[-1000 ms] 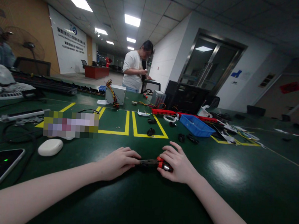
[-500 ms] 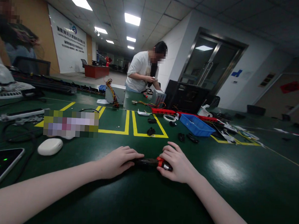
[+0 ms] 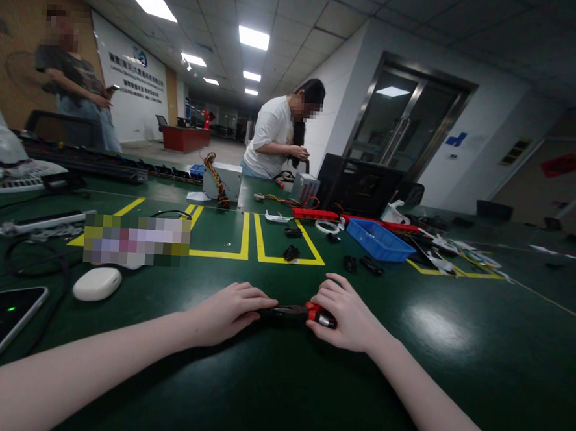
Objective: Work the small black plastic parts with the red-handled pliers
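Note:
A tool that looks like a pair of pliers (image 3: 289, 311) lies level just over the green table, with dark jaws to the left and red-and-black handles to the right. My left hand (image 3: 230, 313) is closed, thumb and fingers pinching the dark left end. Round the red-and-black end is my right hand (image 3: 345, 315), its fingers bent over the handles and its upper fingers partly raised. The fingers hide both ends of the tool. Both forearms reach in from the lower corners.
A white rounded case (image 3: 97, 284) and a black device with green lights (image 3: 2, 328) lie left. Beyond my hands are a blue bin (image 3: 379, 240), coiled black cables (image 3: 291, 253) and a power supply (image 3: 306, 189). A person in a white shirt (image 3: 273, 133) stands across the table; another stands back left.
My right hand and the handles have shifted slightly right; my left hand has barely moved. The person at back left has moved right, and the person opposite has brought both hands together.

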Motion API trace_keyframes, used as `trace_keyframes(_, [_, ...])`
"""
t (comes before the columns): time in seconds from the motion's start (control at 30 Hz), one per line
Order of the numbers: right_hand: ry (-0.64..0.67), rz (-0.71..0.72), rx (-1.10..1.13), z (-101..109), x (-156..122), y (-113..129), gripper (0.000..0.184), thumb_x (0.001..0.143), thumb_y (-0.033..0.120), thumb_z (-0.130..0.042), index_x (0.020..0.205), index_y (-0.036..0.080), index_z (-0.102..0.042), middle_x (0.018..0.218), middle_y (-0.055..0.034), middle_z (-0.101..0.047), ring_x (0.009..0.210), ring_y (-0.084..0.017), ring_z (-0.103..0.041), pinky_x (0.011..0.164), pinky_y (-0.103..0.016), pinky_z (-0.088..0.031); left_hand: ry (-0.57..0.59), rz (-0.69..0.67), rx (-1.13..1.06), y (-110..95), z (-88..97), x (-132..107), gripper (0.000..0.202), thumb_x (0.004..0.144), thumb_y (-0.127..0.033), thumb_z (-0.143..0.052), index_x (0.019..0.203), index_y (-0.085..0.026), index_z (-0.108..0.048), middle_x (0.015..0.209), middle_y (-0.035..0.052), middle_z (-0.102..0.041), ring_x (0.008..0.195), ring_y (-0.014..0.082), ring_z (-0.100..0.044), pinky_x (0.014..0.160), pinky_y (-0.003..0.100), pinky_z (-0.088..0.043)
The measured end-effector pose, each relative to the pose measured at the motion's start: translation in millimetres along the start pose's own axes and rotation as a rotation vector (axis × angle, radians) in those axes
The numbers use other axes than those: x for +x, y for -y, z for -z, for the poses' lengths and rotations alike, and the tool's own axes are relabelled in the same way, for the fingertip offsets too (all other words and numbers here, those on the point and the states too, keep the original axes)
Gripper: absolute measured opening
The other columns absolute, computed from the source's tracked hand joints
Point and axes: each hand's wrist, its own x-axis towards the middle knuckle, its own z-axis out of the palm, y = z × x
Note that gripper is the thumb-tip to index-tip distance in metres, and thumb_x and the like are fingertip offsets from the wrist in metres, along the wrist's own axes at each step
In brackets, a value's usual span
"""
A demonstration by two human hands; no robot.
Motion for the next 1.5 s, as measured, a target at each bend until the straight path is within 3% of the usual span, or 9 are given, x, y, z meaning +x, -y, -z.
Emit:
trace_keyframes(0.43, [0.047, -0.031, -0.037, -1, 1, 6, 0.028, 0.085, 0.045, -0.057, 0.087, 0.019, -0.066, 0.079, -0.0037, -0.064, 0.08, -0.019, -0.059, 0.105, -0.047, -0.03, -0.001, 0.008, -0.03, -1, 0.7, 1, 0.043, 0.095, -0.014, -0.048, 0.136, -0.026, -0.049, 0.129, 0.0071, -0.059, 0.115, 0.0222, -0.054, 0.098, 0.041, -0.044])
trace_keyframes(0.63, [0.106, -0.06, -0.01, 4, 2, 5, 0.03, 0.086, 0.047, -0.056, 0.084, 0.018, -0.063, 0.08, -0.0033, -0.064, 0.073, -0.017, -0.057, 0.087, -0.04, -0.04, 0.003, 0.012, -0.035, -2, 1.5, 1, 0.043, 0.096, -0.015, -0.047, 0.137, -0.026, -0.048, 0.13, 0.0067, -0.058, 0.115, 0.0218, -0.054, 0.098, 0.041, -0.045])
trace_keyframes(0.87, [0.15, -0.089, 0.01, 9, 1, 4, 0.028, 0.085, 0.045, -0.057, 0.085, 0.018, -0.063, 0.081, -0.0032, -0.062, 0.072, -0.016, -0.053, 0.072, -0.033, -0.038, 0.022, 0.019, -0.008, -1, 2.6, 0, 0.05, 0.096, -0.016, -0.047, 0.143, -0.031, -0.04, 0.132, 0.0051, -0.056, 0.115, 0.0218, -0.053, 0.098, 0.04, -0.045])
trace_keyframes(1.5, [0.152, -0.078, -0.032, 5, 3, 10, 0.031, 0.087, 0.047, -0.054, 0.083, 0.017, -0.062, 0.079, -0.0029, -0.061, 0.069, -0.015, -0.05, 0.073, -0.033, -0.034, 0.018, 0.043, -0.002, -2, 0.9, 0, 0.046, 0.096, -0.017, -0.047, 0.141, -0.029, -0.044, 0.131, 0.006, -0.058, 0.115, 0.0218, -0.053, 0.099, 0.04, -0.044])
